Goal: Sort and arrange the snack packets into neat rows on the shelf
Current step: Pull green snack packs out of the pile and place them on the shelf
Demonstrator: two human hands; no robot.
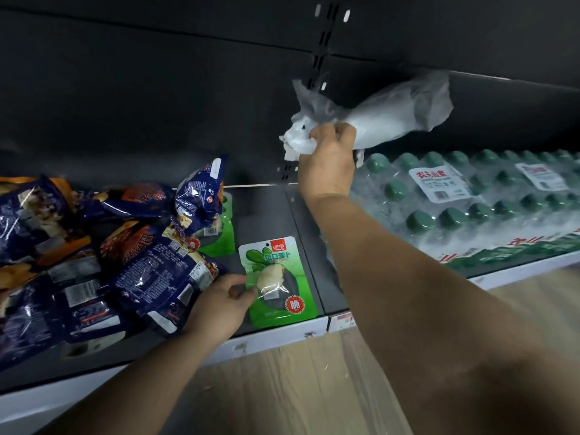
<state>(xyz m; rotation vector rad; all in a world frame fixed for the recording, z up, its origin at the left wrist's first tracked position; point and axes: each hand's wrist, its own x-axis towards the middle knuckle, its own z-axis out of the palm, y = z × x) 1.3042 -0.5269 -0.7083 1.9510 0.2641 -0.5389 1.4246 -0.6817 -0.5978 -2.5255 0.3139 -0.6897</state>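
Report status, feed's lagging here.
Left hand pinching green packet on shelf. Right hand gripping plastic bag. Blue packets heaped left.

Shop, by the fittings. Dark metal shelf [270,211] with a white front edge strip, low over a wood-grain floor [298,381]. Slotted upright [324,36] set in the dark back panel, the sort that takes adjustable shelf brackets. Stock in multiples: heap of dark blue snack packets [94,255] at left, green radish packets [277,281] with printed branding, shrink-wrapped cases of green-capped bottled water [470,202] with labels at right. Small tag [343,320] on the shelf's front strip, blurred.
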